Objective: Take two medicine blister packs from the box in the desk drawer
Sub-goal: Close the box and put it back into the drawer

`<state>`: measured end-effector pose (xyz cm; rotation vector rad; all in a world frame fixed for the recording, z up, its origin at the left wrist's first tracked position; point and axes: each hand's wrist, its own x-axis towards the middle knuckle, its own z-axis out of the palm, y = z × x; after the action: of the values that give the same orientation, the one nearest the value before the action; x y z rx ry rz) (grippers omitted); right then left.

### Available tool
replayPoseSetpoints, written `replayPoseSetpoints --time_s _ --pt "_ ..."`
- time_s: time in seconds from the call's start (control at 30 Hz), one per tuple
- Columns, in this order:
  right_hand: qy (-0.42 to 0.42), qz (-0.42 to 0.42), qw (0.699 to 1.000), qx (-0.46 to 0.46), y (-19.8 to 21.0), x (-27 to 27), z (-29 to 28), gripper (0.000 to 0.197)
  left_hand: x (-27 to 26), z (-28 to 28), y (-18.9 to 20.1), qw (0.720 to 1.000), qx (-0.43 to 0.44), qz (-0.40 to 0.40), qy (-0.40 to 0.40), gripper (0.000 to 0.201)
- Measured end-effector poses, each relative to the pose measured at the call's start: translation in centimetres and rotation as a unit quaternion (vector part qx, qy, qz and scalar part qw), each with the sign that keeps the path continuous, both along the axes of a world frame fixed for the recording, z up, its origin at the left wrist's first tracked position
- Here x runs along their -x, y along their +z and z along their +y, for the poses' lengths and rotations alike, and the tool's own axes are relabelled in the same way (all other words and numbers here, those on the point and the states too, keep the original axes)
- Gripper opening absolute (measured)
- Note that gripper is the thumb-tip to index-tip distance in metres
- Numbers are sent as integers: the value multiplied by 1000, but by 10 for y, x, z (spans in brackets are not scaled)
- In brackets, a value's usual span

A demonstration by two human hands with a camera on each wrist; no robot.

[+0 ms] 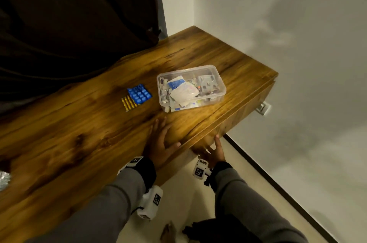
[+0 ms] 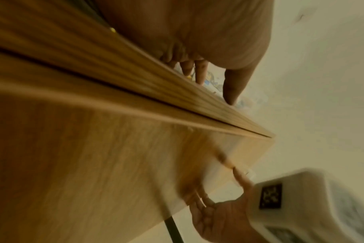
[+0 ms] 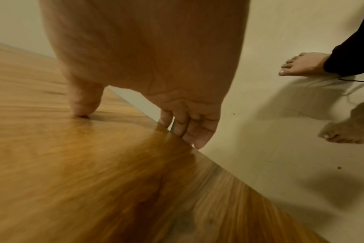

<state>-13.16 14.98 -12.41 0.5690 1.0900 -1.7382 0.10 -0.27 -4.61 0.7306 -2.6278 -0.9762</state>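
Note:
A clear plastic box (image 1: 222,94) full of medicine packets stands on the wooden desk top (image 1: 79,143). Left of it a blue blister pack (image 1: 139,93) overlaps a gold blister pack (image 1: 128,104). My left hand (image 1: 158,141) lies flat on the desk top near its front edge, fingers straight and pointing at the box. My right hand (image 1: 212,153) is at the drawer front (image 1: 244,111). In the right wrist view its thumb tip (image 3: 81,108) presses the wood face, and its straight fingers (image 3: 189,131) reach past the lower edge. Neither hand holds a pack.
A dark curtain (image 1: 69,24) hangs behind the desk at the left. Crumpled foil (image 1: 4,180) lies at the desk's left edge. A wall socket (image 1: 263,108) sits beside the desk's right end. My bare feet (image 3: 301,65) stand on the pale floor (image 3: 260,164).

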Motion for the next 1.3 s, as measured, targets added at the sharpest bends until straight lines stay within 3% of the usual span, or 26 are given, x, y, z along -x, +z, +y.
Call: replayPoseSetpoints --time_s 0.17,0.27,0.33,0.4,0.43,0.47,0.5,0.57,0.63,0.73,0.87,0.97,1.1,1.23,1.3 --pt "29 60 997 -36 -9 -12 45 85 -1 -1 4 998 -65 26 6 81" --pt "-23 134 979 -153 2 -5 71 60 -1 -1 11 979 -188 79 24 78" --pt "-124 272 917 -264 25 10 84 47 6 -8 21 964 -231 120 61 64" --pt "-209 444 812 -316 66 26 88 40 18 -27 30 959 -231 134 97 51" --pt "-212 512 770 -317 84 36 85 34 27 -39 34 955 -240 138 111 48" --pt "-189 559 748 -303 100 47 78 30 37 -51 38 950 -249 144 124 43" --pt "-142 579 754 -277 115 58 68 27 47 -61 43 944 -259 149 142 33" --pt "-29 560 795 -229 139 77 40 33 67 -72 52 930 -279 166 171 18" --pt "54 518 824 -223 151 95 12 44 83 -78 57 914 -308 166 204 18" --pt "122 509 816 -243 157 111 -22 52 89 -84 52 881 -370 148 254 24" --pt "139 500 799 -303 158 119 -39 49 82 -78 57 871 -401 132 252 23" --pt "131 489 801 -320 156 122 -17 39 64 -46 76 850 -473 112 204 11" --pt "166 513 787 -302 151 121 59 19 34 19 84 842 -523 48 118 4" --pt "154 487 820 -258 145 104 136 18 15 79 78 818 -572 -33 58 12" --pt "158 487 818 -262 141 99 160 16 12 100 72 810 -581 -66 27 11"
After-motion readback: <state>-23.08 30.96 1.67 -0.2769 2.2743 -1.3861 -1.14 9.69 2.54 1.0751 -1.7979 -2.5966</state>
